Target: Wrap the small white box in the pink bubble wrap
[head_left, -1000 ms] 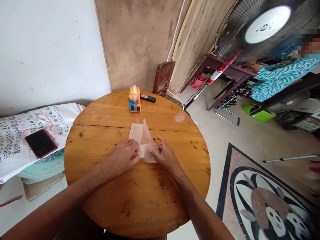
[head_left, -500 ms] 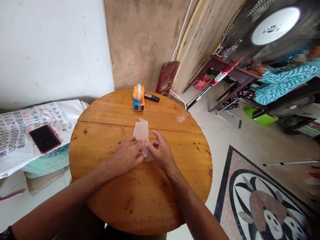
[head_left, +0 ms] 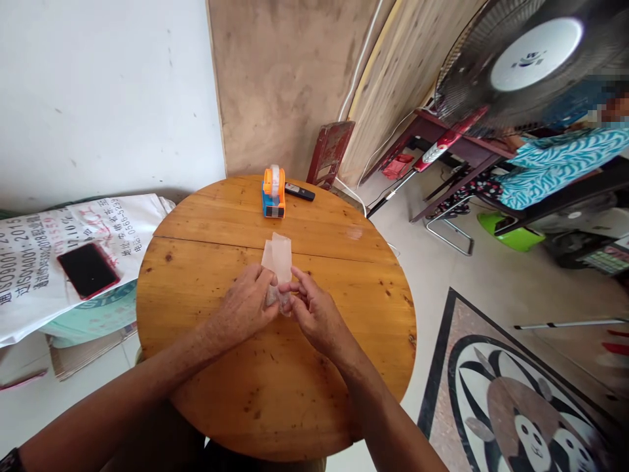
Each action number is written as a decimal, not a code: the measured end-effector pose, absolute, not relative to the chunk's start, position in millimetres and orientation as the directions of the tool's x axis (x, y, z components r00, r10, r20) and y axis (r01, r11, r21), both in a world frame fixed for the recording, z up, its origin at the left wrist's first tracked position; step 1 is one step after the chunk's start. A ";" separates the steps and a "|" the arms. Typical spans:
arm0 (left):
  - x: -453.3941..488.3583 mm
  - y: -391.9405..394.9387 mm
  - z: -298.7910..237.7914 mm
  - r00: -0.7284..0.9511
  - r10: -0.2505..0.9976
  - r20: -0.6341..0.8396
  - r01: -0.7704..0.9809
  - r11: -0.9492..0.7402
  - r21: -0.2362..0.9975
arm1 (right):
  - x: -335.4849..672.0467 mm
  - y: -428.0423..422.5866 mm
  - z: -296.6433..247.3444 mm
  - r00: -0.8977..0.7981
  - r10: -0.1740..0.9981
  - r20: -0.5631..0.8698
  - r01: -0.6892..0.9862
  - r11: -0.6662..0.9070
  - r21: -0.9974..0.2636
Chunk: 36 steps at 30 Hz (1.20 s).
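A crumpled, see-through plastic wrapper [head_left: 281, 257] lies near the middle of the round wooden table [head_left: 216, 393]. My left hand [head_left: 249, 295] is closed on its near left side, fingers curled over the film. From the right, my right hand [head_left: 314, 308] pinches the bunched near end between thumb and fingers. The flat far part of the wrapper sticks out beyond both hands. What the folded film holds, if anything, I cannot make out. An orange and blue tape dispenser [head_left: 274, 191] with a roll of clear tape stands farther back.
Behind the dispenser lies a small black device [head_left: 299, 191]. A phone [head_left: 88, 270] rests on a white printed sack [head_left: 29, 282] left of the table. At the right stand a large fan [head_left: 535, 56] and a seated person in a blue patterned top [head_left: 565, 164]. A wooden chair [head_left: 331, 152] touches the far side.
My right hand has shifted its fingers lower on the wrapper, its index finger now bent in toward the film. The wrapper's near end looks more gathered. The dispenser has stayed in place.
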<state>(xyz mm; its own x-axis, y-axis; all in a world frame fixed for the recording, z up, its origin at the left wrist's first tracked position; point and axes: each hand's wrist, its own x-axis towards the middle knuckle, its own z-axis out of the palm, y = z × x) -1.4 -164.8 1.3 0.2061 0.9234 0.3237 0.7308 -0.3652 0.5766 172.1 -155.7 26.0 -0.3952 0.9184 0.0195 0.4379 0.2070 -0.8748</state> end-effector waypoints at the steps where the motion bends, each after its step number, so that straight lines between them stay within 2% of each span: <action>1: -1.8 -165.2 1.8 0.203 0.934 0.295 0.716 -0.347 0.606 | 172.4 -157.1 27.8 -0.420 0.907 0.037 0.475 0.254 -0.842; 5: -6.7 -163.4 7.4 0.209 0.965 0.159 0.637 -0.258 0.726 | 171.4 -162.3 39.3 -0.498 0.867 0.015 0.639 0.379 -0.669; 9: -9.7 -157.8 17.7 0.228 0.973 0.037 0.587 -0.167 0.792 | 169.0 -162.8 47.7 -0.537 0.843 -0.027 0.705 0.430 -0.564; 12: -5.2 -153.7 20.3 0.169 0.980 0.101 0.635 -0.187 0.750 | 171.1 -157.3 48.8 -0.545 0.838 -0.040 0.724 0.446 -0.527; 14: -1.2 -151.8 17.3 0.161 0.961 0.224 0.653 -0.274 0.706 | 174.4 -151.1 48.5 -0.542 0.840 -0.041 0.716 0.435 -0.546; 16: 1.5 -150.7 11.7 0.204 0.934 0.291 0.636 -0.353 0.686 | 177.7 -144.1 48.3 -0.540 0.841 -0.045 0.675 0.400 -0.619; 21: 3.2 -149.8 2.0 0.239 0.936 0.258 0.660 -0.352 0.664 | 178.3 -126.1 46.3 -0.494 0.860 -0.128 0.509 0.167 -0.844; 24: 3.7 -149.4 4.5 0.255 0.942 0.219 0.713 -0.337 0.615 | 177.5 -110.0 37.3 -0.381 0.910 -0.162 0.439 0.024 -0.898; 27: 3.8 -148.9 7.3 0.265 0.945 0.191 0.728 -0.326 0.603 | 180.1 -85.9 23.6 -0.253 0.961 -0.109 0.462 0.021 -0.887; 30: 3.3 -148.5 5.8 0.271 0.943 0.191 0.711 -0.330 0.620 | 182.2 -59.0 12.5 -0.178 0.981 -0.078 0.626 0.052 -0.778; 33: 2.7 -148.3 2.2 0.277 0.932 0.232 0.691 -0.361 0.626 | 178.0 -37.3 6.9 -0.162 0.982 -0.101 0.751 0.056 -0.658; 36: 2.0 -148.4 0.6 0.294 0.920 0.260 0.659 -0.392 0.642 | 168.7 -23.1 3.7 -0.183 0.977 -0.111 0.762 0.070 -0.644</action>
